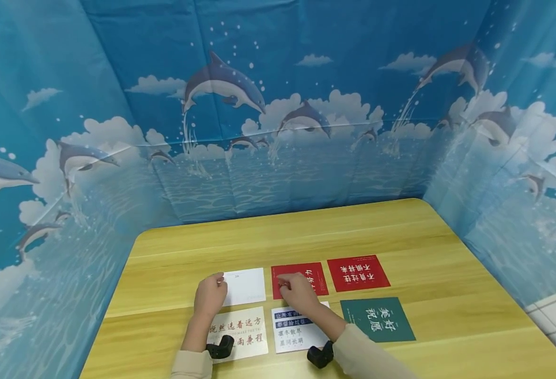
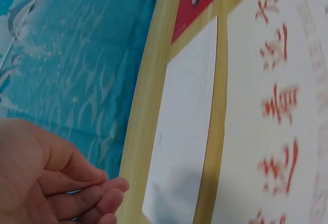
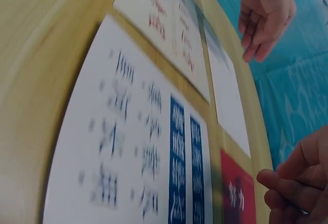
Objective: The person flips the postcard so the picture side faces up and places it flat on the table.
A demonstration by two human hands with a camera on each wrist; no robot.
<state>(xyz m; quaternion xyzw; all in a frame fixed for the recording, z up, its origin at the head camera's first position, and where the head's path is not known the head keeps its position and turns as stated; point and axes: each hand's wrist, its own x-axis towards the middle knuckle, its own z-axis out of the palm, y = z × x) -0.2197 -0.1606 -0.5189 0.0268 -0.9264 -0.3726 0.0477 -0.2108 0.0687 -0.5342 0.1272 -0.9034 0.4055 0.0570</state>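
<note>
My left hand (image 1: 210, 296) hovers at the left edge of a mostly blank white card (image 1: 244, 287), its fingers loosely bent and nothing between them. In the left wrist view, thumb and fingertips come together above the table beside that card (image 2: 182, 116). My right hand (image 1: 300, 292) is over a red card (image 1: 316, 279) and hides part of its white lettering. Its fingers are also loosely bent and hold nothing. Below lie a cream card with red-brown characters (image 1: 244, 331) and a white card with blue bands (image 1: 292, 337), each partly covered by a forearm or wrist camera.
To the right lie a second red card (image 1: 358, 273) and a green card (image 1: 377, 319), both with white characters. All the cards lie flat in two rows on the yellow wooden table (image 1: 164, 263). A blue dolphin-print curtain (image 1: 278, 173) hangs behind and around it.
</note>
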